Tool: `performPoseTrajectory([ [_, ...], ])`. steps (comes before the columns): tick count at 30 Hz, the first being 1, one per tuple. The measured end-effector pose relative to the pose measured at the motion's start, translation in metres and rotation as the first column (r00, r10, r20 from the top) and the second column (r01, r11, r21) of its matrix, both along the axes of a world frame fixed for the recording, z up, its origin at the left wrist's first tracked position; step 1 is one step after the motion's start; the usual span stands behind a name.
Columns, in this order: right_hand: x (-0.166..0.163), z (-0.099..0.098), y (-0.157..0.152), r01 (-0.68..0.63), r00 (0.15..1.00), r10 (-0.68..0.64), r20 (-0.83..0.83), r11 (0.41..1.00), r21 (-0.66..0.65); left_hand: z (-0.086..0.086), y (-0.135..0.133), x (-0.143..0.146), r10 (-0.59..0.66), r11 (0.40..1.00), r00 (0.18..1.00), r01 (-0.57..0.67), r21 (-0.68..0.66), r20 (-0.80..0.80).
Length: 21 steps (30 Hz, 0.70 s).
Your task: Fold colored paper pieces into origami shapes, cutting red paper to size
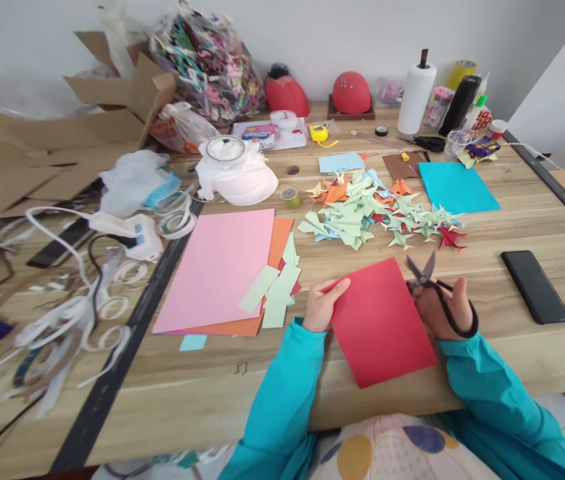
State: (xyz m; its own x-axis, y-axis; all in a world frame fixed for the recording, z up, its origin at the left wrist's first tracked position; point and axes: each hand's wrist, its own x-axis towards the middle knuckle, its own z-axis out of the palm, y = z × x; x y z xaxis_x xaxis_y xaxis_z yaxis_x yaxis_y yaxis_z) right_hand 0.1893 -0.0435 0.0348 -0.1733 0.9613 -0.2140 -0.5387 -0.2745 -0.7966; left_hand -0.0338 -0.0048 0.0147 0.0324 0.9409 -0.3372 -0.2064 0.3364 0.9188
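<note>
A sheet of red paper is held up over the table's front edge. My left hand pinches its upper left side, thumb on top. On the sheet's right side is my right hand, with a pair of black-handled scissors hooked on it; the blades are spread and point away from me. One handle loop hangs round the thumb side of that hand, and some of its fingers are hidden. Just beyond the sheet lies a heap of folded paper shapes, mostly pale green, with orange, blue and red ones.
Pink paper lies left, over orange sheets and green strips. A blue sheet is at the back right, a phone at the right. Cables, a power strip and a cardboard box crowd the left side.
</note>
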Motion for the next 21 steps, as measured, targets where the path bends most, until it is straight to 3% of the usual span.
performPoseTrajectory([
  [3,0.007,0.010,0.003,-0.018,1.000,0.018,-0.010,0.999,0.042,0.000,0.002,-0.004,0.047,0.999,0.999,-0.047,-0.001,0.000],
  [6,0.008,0.012,0.004,-0.037,0.999,0.037,0.000,0.998,0.056,0.000,0.002,-0.005,-0.002,1.000,1.000,0.002,-0.007,-0.011],
  [13,0.004,0.008,0.005,-0.022,0.998,0.016,0.061,0.994,0.110,-0.002,0.004,-0.004,-0.008,1.000,1.000,0.008,-0.010,0.007],
  [17,0.009,-0.002,0.006,0.027,0.975,-0.073,0.209,0.976,0.215,-0.005,0.007,-0.004,0.014,1.000,0.999,-0.014,0.018,0.029],
  [19,0.012,-0.008,0.004,0.047,0.916,-0.153,0.370,0.959,0.279,-0.006,0.009,-0.004,0.019,0.999,0.999,-0.020,0.031,0.030],
  [21,0.016,-0.013,0.003,0.058,0.762,-0.252,0.596,0.944,0.325,-0.008,0.011,-0.006,0.037,0.999,0.999,-0.037,0.035,0.022],
])
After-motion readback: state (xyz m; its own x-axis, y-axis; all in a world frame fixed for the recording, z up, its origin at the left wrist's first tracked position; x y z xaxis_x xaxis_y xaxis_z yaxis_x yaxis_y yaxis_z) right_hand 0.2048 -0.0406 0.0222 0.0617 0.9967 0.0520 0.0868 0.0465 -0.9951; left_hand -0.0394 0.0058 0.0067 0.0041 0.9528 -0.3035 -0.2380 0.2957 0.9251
